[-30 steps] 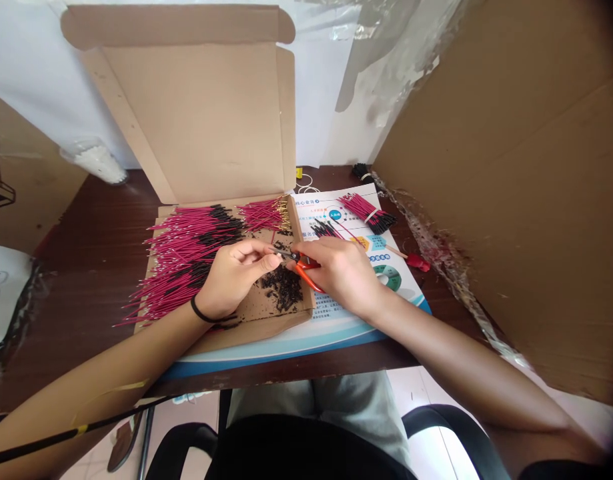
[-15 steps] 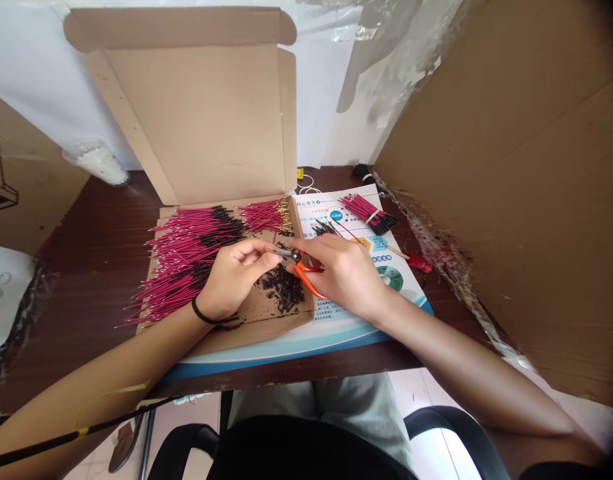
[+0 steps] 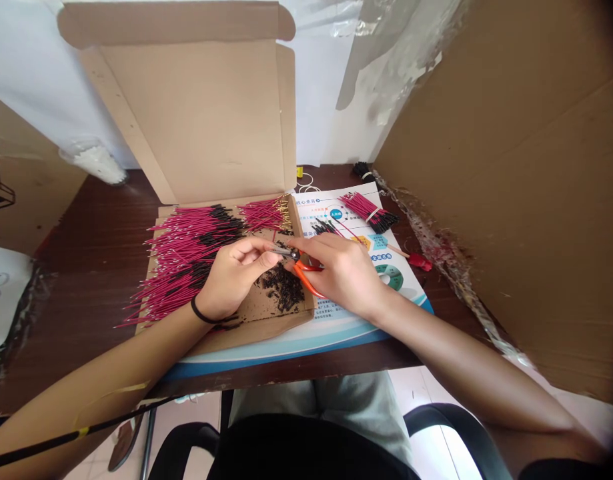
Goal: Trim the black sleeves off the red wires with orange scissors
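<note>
My left hand (image 3: 233, 275) pinches a thin wire with a dark metal-tipped end (image 3: 286, 253) between finger and thumb. My right hand (image 3: 343, 272) grips orange-handled snips (image 3: 306, 278), whose blades are hidden behind my fingers and meet the wire's end. Below both hands lies a heap of black cut bits (image 3: 279, 288) on the open cardboard box (image 3: 301, 308). Under my left wrist spreads a large pile of red wires with black ends (image 3: 191, 257). Red wires with brass tips (image 3: 263, 215) lie beyond it.
A tied bundle of red wires with black ends (image 3: 369, 212) lies on a printed blue-and-white sheet (image 3: 336, 323) right of the box. A red-handled tool (image 3: 419, 261) sits nearby. The box's raised lid (image 3: 186, 113) stands behind, with a cardboard panel (image 3: 501, 187) at right.
Very little differs. Both hands stay together over the box with the same hold, and the view has shifted only slightly.
</note>
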Demonstrator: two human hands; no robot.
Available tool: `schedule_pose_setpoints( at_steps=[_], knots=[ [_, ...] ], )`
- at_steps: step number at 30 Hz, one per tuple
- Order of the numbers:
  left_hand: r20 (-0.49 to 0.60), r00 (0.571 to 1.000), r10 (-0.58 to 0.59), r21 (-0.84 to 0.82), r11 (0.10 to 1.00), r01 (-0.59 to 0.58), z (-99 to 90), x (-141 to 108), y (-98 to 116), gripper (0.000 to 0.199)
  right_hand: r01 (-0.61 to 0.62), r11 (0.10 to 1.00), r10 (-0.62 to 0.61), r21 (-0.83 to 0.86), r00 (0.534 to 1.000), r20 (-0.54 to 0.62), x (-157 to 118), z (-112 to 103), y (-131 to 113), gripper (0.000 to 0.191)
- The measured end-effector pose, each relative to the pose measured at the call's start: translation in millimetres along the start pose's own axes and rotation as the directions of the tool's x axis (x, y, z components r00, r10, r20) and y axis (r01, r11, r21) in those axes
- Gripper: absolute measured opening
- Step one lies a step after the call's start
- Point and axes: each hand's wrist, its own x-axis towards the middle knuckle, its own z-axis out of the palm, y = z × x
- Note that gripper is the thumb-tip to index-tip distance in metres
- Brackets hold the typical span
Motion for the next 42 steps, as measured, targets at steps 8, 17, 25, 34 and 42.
schedule_pose_setpoints(
  at_steps=[8,17,25,34,42],
  knots=[
    [-0.009,1.0,-0.018,0.038,0.999,0.019,-0.6,-0.7,-1.6,0.017,0.023,0.999,-0.022,-0.045,0.999,0.024,-0.4,-1.0,2.0,0.034],
    [-0.042,0.999,0.006,0.238,0.971,0.004,1.4,-0.7,5.9,0.022,0.047,0.989,-0.042,-0.142,0.999,0.035,-1.3,0.8,8.6,0.034],
    [-0.02,1.0,-0.008,0.137,0.991,0.011,2.0,-1.2,0.9,0.021,-0.002,0.985,0.003,-0.171,1.0,0.01,-0.3,-1.0,7.1,0.032],
    [-0.008,0.999,-0.033,0.118,0.992,0.034,1.9,-0.7,3.9,0.023,0.018,0.992,-0.02,-0.122,1.0,-0.015,0.1,-5.1,3.6,0.033],
    [-0.012,1.0,-0.007,0.235,0.972,0.01,3.4,-0.9,8.9,0.025,0.042,0.985,-0.038,-0.17,0.999,0.028,-1.0,-3.8,6.2,0.033]
  ],
)
